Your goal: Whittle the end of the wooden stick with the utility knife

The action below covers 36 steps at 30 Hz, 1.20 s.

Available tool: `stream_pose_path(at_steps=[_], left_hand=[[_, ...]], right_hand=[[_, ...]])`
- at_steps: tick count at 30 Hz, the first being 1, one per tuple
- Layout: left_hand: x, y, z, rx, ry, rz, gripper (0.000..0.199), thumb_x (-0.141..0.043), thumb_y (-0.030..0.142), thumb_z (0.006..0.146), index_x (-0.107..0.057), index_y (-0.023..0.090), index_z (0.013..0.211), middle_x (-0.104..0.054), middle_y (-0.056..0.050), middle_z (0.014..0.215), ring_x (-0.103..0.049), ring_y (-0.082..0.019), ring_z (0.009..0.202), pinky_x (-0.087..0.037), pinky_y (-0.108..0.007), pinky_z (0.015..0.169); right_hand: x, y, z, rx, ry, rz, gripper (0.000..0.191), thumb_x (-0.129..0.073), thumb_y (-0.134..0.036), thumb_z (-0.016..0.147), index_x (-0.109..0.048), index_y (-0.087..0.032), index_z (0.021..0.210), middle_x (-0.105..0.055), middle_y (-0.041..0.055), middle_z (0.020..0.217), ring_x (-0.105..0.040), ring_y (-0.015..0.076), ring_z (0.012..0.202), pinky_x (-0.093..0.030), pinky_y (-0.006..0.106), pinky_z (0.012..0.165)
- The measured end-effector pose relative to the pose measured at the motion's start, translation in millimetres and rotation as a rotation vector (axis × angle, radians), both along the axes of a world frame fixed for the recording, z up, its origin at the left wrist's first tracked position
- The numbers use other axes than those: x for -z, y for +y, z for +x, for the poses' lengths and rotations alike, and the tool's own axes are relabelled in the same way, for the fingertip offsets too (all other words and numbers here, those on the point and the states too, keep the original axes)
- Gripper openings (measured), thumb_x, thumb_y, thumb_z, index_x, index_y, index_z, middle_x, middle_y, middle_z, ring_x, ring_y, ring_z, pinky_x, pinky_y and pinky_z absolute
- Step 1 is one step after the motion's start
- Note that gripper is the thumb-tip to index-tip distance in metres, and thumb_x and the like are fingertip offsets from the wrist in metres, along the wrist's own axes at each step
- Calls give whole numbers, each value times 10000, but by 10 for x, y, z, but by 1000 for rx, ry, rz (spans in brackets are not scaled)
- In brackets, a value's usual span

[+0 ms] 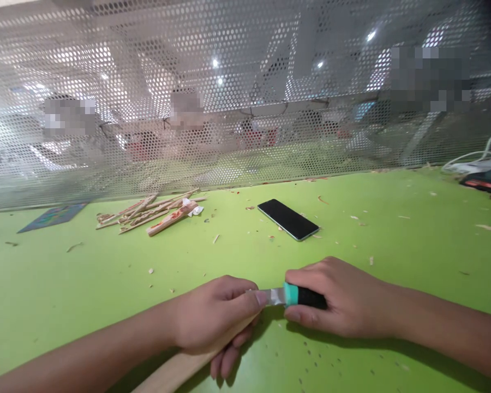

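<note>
My left hand (221, 314) is wrapped around a pale strip of wood (180, 367) that slants down to the bottom edge. Its thumb presses on the metal blade of a knife (305, 296), near the wood's far end. The knife has a black and teal handle, and my right hand (337, 300) grips that handle from the right. The blade's tip is hidden behind my left thumb and fingers. Just beyond the hands, a black-screened smartphone (288, 218) lies face up on the green table (85, 289).
Thin carved sticks (147, 213) lie heaped at the back left, beside a red-stained wooden piece (169, 219) and a flat dark card (53, 216). Wood shavings are scattered about. A perforated metal screen (229, 109) borders the back. A white cable (480, 158) lies at far right.
</note>
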<state>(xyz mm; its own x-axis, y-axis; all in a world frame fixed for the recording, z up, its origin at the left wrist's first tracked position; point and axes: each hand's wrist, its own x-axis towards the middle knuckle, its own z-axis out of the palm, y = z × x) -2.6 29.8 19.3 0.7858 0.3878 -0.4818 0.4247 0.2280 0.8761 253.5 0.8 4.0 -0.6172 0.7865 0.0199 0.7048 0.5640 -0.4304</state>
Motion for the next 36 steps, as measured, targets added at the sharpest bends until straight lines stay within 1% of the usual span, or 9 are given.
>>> stream_pose_path(at_steps=[2,6,12,16,20,27,30,36], left_hand=[[2,5,-2,6,-5,0,564,-518,729,941,-477,209,727,-497,64,514,-503,-102,333,-362,-170,326],[7,5,-3,5,-1,1,521,-537,674,957,-477,210,726,-500,60,505,-509,-104,339,-358,-162,330],[-8,-10,8,-16,20,4,526,-558,689,929,-477,211,725,-503,63,513,-495,-102,331,-351,-168,322],[-14,-11,8,-5,22,6,532,-544,697,933,-471,213,724,-493,66,496,-493,-101,331,-348,-167,328],[-14,-14,8,-23,21,4,542,-555,705,925,-474,210,721,-492,67,510,-490,-100,326,-335,-169,317],[-30,-13,6,0,18,19,524,-529,673,959,-477,209,722,-505,56,488,-493,-103,329,-344,-167,327],[-25,-12,5,-11,17,17,524,-529,673,958,-470,211,716,-491,61,476,-490,-105,326,-339,-164,323],[-9,9,3,7,19,-7,509,-553,670,946,-480,207,746,-513,65,545,-510,-102,339,-361,-176,329]], right_hand=[[4,3,-5,0,-3,-4,541,-487,-706,985,-523,-215,759,-548,-31,620,-435,128,520,-227,269,524],[7,9,-10,-4,-6,2,540,-488,-704,986,-525,-215,760,-542,-33,615,-436,128,518,-227,268,524],[6,-2,7,-12,-1,5,545,-484,-705,988,-547,-209,769,-568,-23,632,-445,129,521,-235,267,529],[-3,-7,3,-13,-3,3,548,-481,-704,988,-547,-209,763,-561,-22,624,-459,135,528,-241,267,534],[-7,-6,-2,-14,0,6,547,-482,-704,989,-551,-209,765,-561,-22,624,-447,132,521,-242,266,531],[-5,-9,4,-8,-3,3,552,-474,-708,991,-546,-208,766,-567,-20,626,-438,128,517,-231,265,527],[-3,-8,0,-5,-7,10,556,-474,-712,989,-551,-208,766,-567,-17,627,-438,130,521,-234,266,531],[1,2,-9,-5,4,5,556,-484,-707,989,-562,-204,766,-558,-19,624,-446,131,519,-230,266,525]])
